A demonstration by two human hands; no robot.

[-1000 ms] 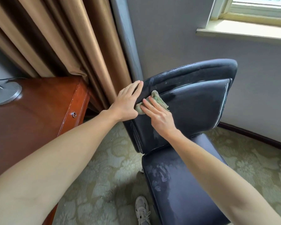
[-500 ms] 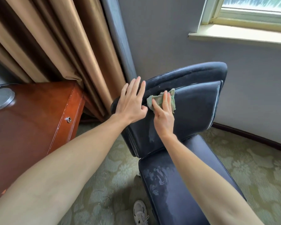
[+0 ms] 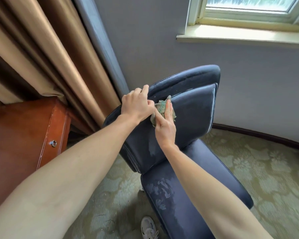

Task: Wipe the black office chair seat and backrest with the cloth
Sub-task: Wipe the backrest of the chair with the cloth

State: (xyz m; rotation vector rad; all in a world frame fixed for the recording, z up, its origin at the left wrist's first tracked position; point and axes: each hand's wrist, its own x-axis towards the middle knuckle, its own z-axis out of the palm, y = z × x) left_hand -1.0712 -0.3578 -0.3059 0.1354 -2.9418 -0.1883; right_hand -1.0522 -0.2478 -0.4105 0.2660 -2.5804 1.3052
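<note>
The black office chair stands in front of me, its backrest (image 3: 193, 109) tilted and its seat (image 3: 205, 178) marked with damp streaks. My left hand (image 3: 136, 105) grips the backrest's upper left edge, fingers curled over it. My right hand (image 3: 165, 125) presses a crumpled green cloth (image 3: 161, 107) against the front of the backrest near that same corner, with its fingers straight. Part of the cloth is hidden under my right fingers, and the two hands almost touch.
A reddish wooden desk (image 3: 24, 135) stands at the left, close to the chair. Brown curtains (image 3: 50, 57) hang behind it. A grey wall with a window sill (image 3: 240, 36) lies beyond the chair. Patterned green carpet (image 3: 266, 169) surrounds it, and my shoe (image 3: 148, 228) shows below.
My left hand went from lying flat on the backrest to curling round its top edge. My right hand shifted the cloth slightly along the upper left of the backrest.
</note>
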